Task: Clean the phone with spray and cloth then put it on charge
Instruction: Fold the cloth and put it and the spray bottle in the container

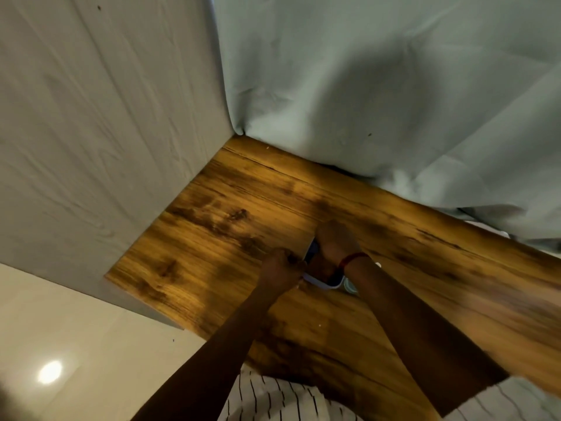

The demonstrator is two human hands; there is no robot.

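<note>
Both hands meet over the phone (318, 282) on the surface (212, 226): right hand (335, 243) pressed on it, left hand (280, 267) pinched at its edge; contents unclear. Phone is best pinned flat while the edge is worked.

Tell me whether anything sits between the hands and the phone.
Nothing visible does. The right hand lies over the phone on the wooden table, and the left hand is at its left edge. Most of the phone is hidden under the hands, so the exact grip cannot be told.
</note>
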